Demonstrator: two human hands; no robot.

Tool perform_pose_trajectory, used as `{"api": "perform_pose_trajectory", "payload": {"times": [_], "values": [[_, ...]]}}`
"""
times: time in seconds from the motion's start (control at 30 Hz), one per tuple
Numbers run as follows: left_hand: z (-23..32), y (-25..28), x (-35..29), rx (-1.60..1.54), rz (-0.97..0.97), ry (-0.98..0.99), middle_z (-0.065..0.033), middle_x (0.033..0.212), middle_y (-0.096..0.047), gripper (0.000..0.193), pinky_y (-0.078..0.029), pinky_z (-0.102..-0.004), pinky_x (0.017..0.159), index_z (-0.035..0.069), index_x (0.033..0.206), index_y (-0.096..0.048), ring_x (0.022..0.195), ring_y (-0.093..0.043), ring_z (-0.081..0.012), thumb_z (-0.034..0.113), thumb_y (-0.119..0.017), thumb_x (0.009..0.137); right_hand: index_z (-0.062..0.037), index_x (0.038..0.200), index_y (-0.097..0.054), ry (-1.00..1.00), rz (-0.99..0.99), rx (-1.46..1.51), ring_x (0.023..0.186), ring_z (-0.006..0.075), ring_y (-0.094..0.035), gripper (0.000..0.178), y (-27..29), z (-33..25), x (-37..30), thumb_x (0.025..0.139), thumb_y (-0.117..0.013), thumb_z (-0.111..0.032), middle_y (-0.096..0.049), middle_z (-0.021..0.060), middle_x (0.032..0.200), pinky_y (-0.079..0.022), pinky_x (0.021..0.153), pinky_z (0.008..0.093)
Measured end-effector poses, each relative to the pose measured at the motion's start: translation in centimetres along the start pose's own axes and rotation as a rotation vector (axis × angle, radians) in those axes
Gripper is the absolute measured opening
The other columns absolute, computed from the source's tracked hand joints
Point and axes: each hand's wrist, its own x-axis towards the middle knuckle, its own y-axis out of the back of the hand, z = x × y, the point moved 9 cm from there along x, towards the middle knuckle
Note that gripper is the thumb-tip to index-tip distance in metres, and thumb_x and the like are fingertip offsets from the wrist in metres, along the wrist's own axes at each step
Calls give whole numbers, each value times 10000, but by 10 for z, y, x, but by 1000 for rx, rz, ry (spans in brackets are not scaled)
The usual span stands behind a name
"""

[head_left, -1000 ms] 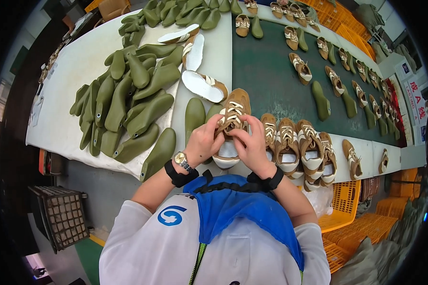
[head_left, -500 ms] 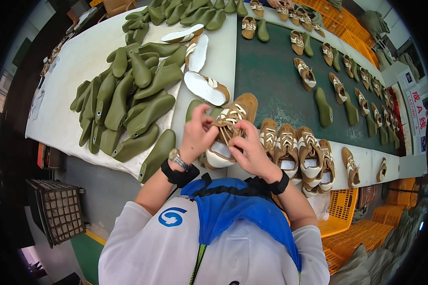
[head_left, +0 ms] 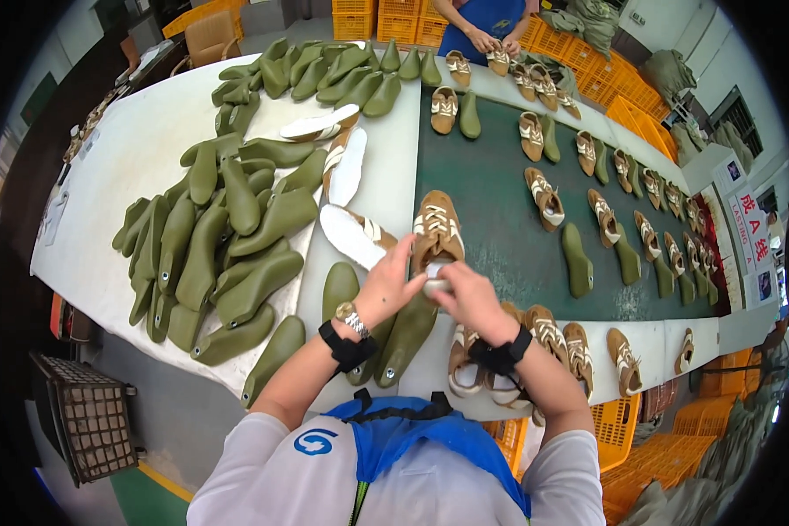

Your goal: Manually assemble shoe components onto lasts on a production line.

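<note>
A brown shoe (head_left: 438, 226) with white stripes and laces points away from me, its heel towards my body. My left hand (head_left: 391, 284) grips the shoe's left side near the opening. My right hand (head_left: 472, 302) is closed around the pale heel, its fingertips at the opening. Right below the shoe lies a green shoe last (head_left: 408, 340), and another last (head_left: 340, 287) rests to its left. Beside my left wrist, a brown upper with a white sole (head_left: 352, 238) lies on its side. Several brown shoes (head_left: 548, 337) stand by my right forearm, which partly hides them.
A big heap of green lasts (head_left: 210, 237) covers the white cloth on the left. Rows of shoes and lasts stand on the dark green belt (head_left: 491, 263). Across the table, a person in a blue apron (head_left: 478, 26) handles a shoe. Orange crates (head_left: 618, 430) stand below right.
The shoe has moved away from my body onto the belt's near left corner. My hands have shifted from its laces to its heel and opening. The view has tilted up, showing the co-worker.
</note>
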Motion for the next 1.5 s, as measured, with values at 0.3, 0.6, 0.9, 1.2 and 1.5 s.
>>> {"api": "perform_pose_trajectory", "payload": {"times": [0.3,0.6,0.9,1.2,1.5], "values": [[-34,-28,-91,287,-366,-60,-170,1114,-549,436,-417,-424,934,31,1120,-544,1101,-500,-353,174,-695,737,-58,967,-580,-307,15,-146,968,351,-590,257,-63,216,133,745,-696,-115,-594,152,1035,-483,837,430],[-58,13,-139,472,-234,117,-156,1184,-528,441,-322,-516,1002,45,1097,-579,1182,-434,-373,311,-690,764,-111,1159,-556,-139,-36,-162,1042,374,-564,412,-56,174,131,753,-570,-38,-573,177,1137,-480,863,447],[-67,25,-133,469,-21,33,-120,1023,-611,202,-387,-458,962,36,941,-617,1095,-514,-344,140,-667,775,-132,1313,-458,-152,-1119,387,500,198,-600,544,-174,-24,-83,897,-535,-475,-634,120,730,-519,472,307],[-65,31,-145,431,55,16,-112,925,-637,119,-405,-454,940,37,859,-637,1058,-538,-349,72,-638,746,-72,867,-652,-239,-513,363,632,188,-628,322,-95,-11,-82,876,-599,-390,-655,89,777,-500,621,367],[-70,32,-144,437,46,30,-105,914,-640,101,-404,-458,942,49,845,-644,1053,-540,-350,70,-635,747,-152,865,-596,-848,-71,1022,484,26,-388,61,27,129,-32,881,-574,-207,-470,-52,620,-262,388,185]]}}
